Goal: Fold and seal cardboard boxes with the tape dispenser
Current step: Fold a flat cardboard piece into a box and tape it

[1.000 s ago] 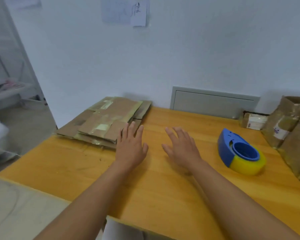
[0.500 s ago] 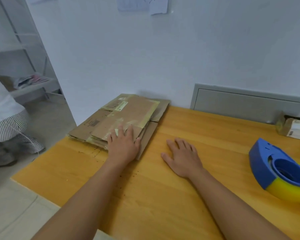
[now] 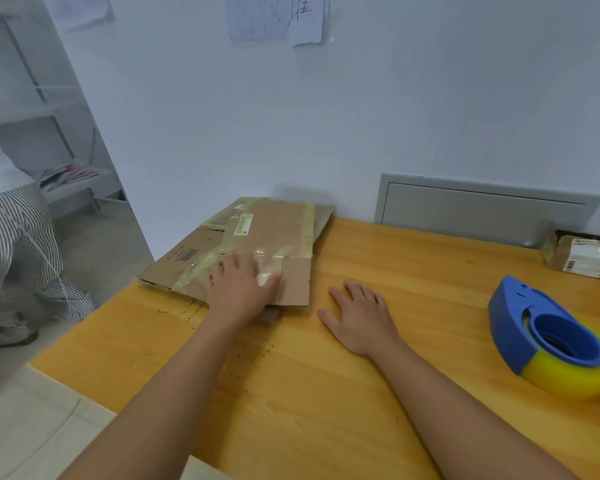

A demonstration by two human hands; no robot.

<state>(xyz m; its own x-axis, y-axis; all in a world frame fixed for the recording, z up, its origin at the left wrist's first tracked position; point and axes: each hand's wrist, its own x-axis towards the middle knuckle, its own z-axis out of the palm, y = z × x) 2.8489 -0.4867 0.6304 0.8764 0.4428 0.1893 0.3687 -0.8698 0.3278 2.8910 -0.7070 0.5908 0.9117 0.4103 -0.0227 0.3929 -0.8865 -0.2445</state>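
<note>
Off to the left, beyond the table (image 3: pixel 291 403), someone in striped trousers (image 3: pixel 18 251) stands by a shelf. At the table's far left corner lies a stack of flattened boxes (image 3: pixel 257 233), brown card streaked with old tape. The left hand (image 3: pixel 238 292) rests on the near edge of the top sheet, fingers fairly straight and spread, thumb out to the side; it grips nothing yet. Just right of the stack the right hand (image 3: pixel 359 317) lies flat on the bare wood, fingers wide. Well over to the right sits the tape dispenser (image 3: pixel 551 344), blue with a yellow roll, untouched. A small parcel (image 3: pixel 582 256) stands behind it. I'd worry that the old tape sticks sheets together, so pulling one may drag several off the edge.
</note>
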